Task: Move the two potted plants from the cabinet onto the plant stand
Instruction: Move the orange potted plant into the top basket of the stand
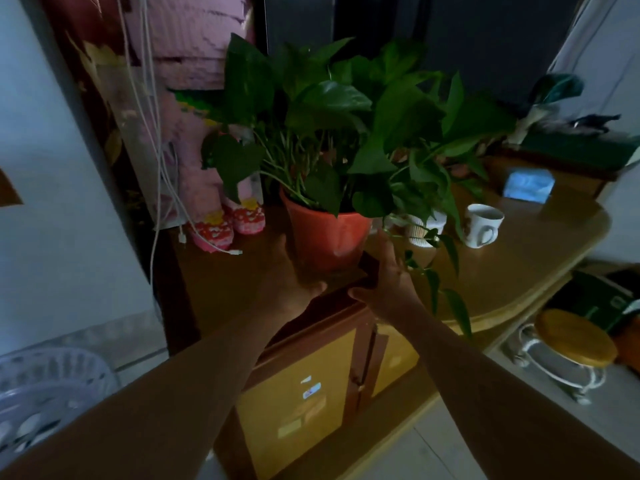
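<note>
A leafy green plant in an orange pot (327,237) stands on the wooden cabinet top (519,271). Behind its trailing leaves sits a smaller white ribbed pot (420,230), partly hidden. My left hand (294,271) reaches in on the orange pot's left side, fingers apart, close to its base. My right hand (388,275) is open on the pot's right side, just short of its wall. Neither hand grips the pot. The plant stand (571,344), a round wooden top on a white metal frame, stands on the floor at the lower right.
A white mug (481,225) stands right of the pots. A pink stuffed toy (221,223) and white charging cables (207,247) lie to the left. A small blue-lit device (528,185) sits at the back right. A white plastic basket (45,393) is at the lower left.
</note>
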A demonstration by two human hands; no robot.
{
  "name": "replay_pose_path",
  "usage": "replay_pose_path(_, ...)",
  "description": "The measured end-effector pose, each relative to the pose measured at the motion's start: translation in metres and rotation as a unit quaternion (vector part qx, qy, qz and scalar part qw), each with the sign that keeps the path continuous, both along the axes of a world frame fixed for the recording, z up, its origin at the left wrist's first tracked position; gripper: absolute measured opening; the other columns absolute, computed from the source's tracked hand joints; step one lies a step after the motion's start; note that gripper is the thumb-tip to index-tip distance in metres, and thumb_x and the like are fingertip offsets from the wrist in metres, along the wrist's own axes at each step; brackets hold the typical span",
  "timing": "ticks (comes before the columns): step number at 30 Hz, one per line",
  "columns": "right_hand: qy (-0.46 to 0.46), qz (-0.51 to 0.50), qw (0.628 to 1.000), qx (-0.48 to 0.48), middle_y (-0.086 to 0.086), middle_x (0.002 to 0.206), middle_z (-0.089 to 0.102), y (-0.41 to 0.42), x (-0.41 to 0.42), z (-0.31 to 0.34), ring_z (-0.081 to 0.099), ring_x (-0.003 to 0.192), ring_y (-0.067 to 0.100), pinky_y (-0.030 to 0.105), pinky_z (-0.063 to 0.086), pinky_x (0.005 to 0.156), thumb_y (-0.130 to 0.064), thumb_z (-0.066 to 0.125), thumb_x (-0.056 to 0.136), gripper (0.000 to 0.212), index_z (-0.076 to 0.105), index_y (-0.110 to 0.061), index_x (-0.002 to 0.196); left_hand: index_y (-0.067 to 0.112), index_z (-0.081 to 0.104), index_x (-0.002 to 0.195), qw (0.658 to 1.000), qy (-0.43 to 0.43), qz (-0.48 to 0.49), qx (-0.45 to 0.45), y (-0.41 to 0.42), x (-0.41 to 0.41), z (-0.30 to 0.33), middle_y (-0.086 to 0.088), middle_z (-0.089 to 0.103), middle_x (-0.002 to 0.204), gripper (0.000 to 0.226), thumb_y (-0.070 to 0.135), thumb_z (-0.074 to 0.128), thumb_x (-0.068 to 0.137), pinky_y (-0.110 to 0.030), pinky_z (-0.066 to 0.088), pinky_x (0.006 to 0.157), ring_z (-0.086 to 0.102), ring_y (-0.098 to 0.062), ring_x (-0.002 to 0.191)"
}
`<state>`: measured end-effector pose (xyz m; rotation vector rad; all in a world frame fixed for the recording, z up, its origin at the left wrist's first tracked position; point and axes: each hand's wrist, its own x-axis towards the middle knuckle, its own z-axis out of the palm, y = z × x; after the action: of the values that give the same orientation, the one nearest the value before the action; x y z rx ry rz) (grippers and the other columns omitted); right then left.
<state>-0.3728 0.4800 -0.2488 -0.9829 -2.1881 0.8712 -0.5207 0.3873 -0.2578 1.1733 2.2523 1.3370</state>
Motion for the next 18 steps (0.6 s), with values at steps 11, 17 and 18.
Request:
replay_pose_path(11, 0.052, 0.065, 0.995, 0.063, 0.009, 0.152, 0.032, 0.048, -0.023, -0.020, 0.040, 0.136, 0.024, 0.030, 0.040, 0.104, 0.001, 0.080, 0.062, 0.126, -0.007, -0.023, 0.150, 0.019, -0.005, 0.149, 0.996, 0.038, -0.047, 0.071, 0.030, -0.019, -0.006, -0.004, 0.027, 0.154, 0.128, 0.012, 0.086, 0.060, -0.028, 0.030, 0.103, 0.031, -0.022, 0.140)
replay_pose_path(17, 0.077, 0.128, 0.988, 0.038, 0.005, 0.152, 0.031, 0.061, -0.027, -0.022, 0.041, 0.130, 0.011, 0.010, 0.040, 0.090, 0.004, 0.082, 0.059, 0.136, -0.016, -0.028, 0.148, 0.021, -0.010, 0.148, 0.993, 0.058, -0.047, 0.091, 0.040, -0.020, -0.007, -0.001, 0.029, 0.152, 0.135, 0.016, 0.088, 0.056, -0.021, 0.028, 0.098, 0.035, -0.022, 0.138)
replay_pose_path(18, 0.078, 0.134, 0.987, 0.031, 0.004, 0.152, 0.031, 0.063, -0.027, -0.022, 0.040, 0.131, 0.010, 0.007, 0.040, 0.087, 0.003, 0.083, 0.059, 0.137, -0.017, -0.029, 0.147, 0.021, -0.012, 0.148, 0.993, 0.056, -0.051, 0.090, 0.041, -0.020, -0.006, 0.001, 0.028, 0.151, 0.137, 0.015, 0.088, 0.055, -0.021, 0.028, 0.098, 0.034, -0.021, 0.138)
